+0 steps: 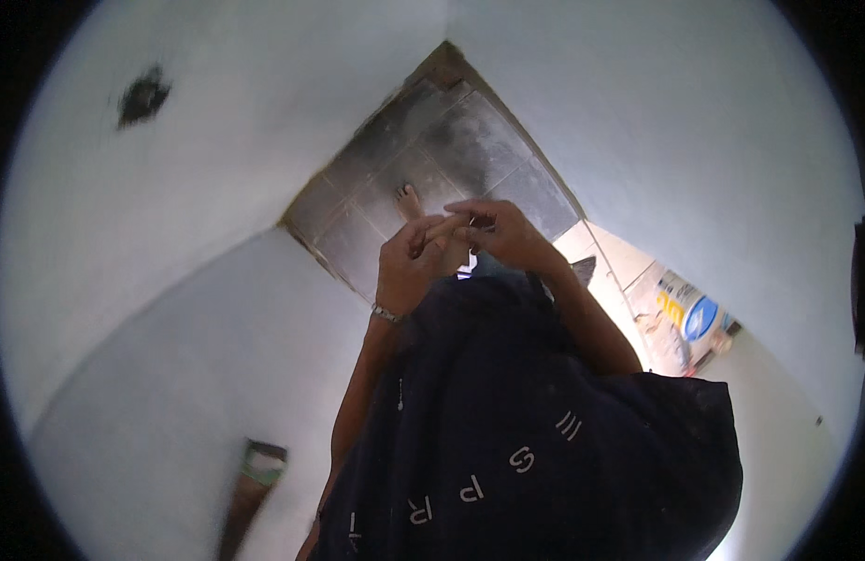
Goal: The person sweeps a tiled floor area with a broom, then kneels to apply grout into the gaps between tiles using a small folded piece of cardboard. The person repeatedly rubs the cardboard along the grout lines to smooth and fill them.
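Observation:
Both of my hands meet in front of my body, above the tiled floor (357, 245). My left hand (409, 266), with a metal-banded watch or bracelet (386, 313) at the wrist, has its fingers bent inward and touching those of the other hand. From the right, my right hand (502, 232) reaches over with its fingers curled and its thumb toward the left fingertips. Whether something small lies between the fingers cannot be made out. Below them are my dark shirt (507, 374) and a bare foot (408, 202) on the tiles.
Pale walls surround me and meet at a corner ahead. A dark hole (143, 97) marks the left wall. At the right, a white, yellow and blue bucket (691, 310) stands on lighter tiles beside clutter. A dark recess (250, 491) is at the lower left.

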